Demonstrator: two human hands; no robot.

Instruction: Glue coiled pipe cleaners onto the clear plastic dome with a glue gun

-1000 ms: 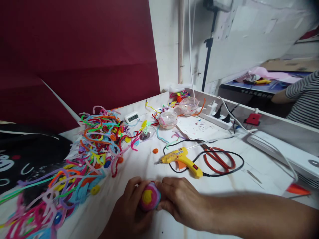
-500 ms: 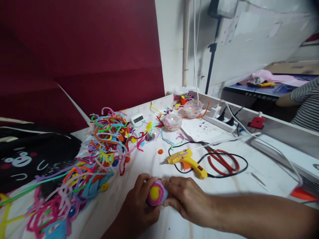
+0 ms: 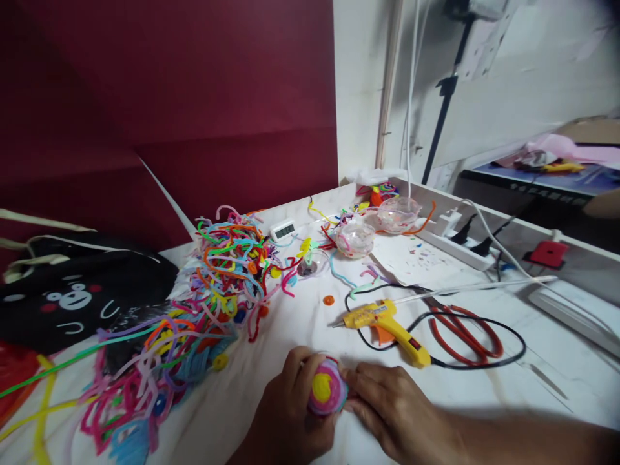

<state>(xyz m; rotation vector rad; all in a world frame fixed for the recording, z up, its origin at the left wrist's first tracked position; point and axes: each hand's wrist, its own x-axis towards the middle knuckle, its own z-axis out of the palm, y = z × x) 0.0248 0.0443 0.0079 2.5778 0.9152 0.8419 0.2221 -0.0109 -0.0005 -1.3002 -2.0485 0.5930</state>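
Note:
My left hand (image 3: 293, 410) is closed around a round coil of pipe cleaners (image 3: 327, 387), yellow at the centre with pink, lilac and teal rings about it. Against the coil's right edge, the fingers of my right hand (image 3: 394, 407) are pinched together; whatever lies between their tips is hidden. Just beyond the hands a yellow hot glue gun (image 3: 382, 323) lies on its side, nozzle pointing left. A small orange coil (image 3: 329, 300) rests on the white tabletop (image 3: 285, 329) left of the nozzle.
Loose pipe cleaners (image 3: 227, 258) are heaped at left, beside a black bag (image 3: 72, 290). Further back are a digital timer (image 3: 282, 230) and clear bowls (image 3: 355, 240). Red-handled scissors (image 3: 465, 336), a black cord and a power strip (image 3: 458, 248) lie at right.
The whole view has swung left, so the table's things appear further right. Both hands stay at the coil, which looks slightly turned.

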